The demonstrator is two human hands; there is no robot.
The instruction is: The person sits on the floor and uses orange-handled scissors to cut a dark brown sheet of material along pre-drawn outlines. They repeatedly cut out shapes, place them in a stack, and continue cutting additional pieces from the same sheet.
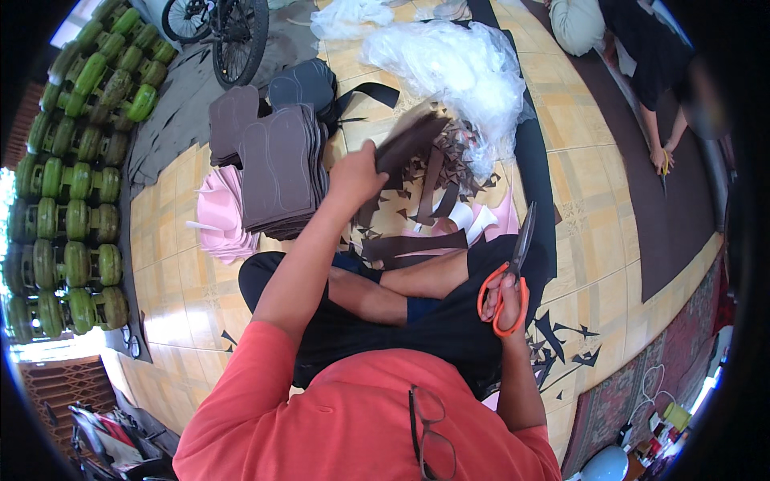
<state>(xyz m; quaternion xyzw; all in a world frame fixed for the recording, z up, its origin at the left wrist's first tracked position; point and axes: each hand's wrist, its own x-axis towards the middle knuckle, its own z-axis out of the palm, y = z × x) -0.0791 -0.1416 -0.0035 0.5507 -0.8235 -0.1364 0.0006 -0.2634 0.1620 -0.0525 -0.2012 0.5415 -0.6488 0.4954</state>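
My left hand (357, 176) reaches forward, closed on the edge of a dark brown sheet piece (409, 144), which is smeared by motion. Beside that hand rises a stack of dark brown cut pieces (277, 168) with pale outlines drawn on the top one. In my right hand (504, 301), resting by my right knee, are scissors (523, 242) with orange handles, their blades pointing away from me and close together. Dark brown offcuts (429, 192) lie scattered past my crossed legs, some of them under the held piece.
Pink pieces (220, 212) and a grey stack (303, 86) adjoin the brown stack. Clear plastic sheeting (449, 68) lies ahead. At right, a co-worker's hands (660, 156) hold yellow-handled scissors over a long brown sheet (674, 216). Green gas cylinders (76, 220) are stacked at left.
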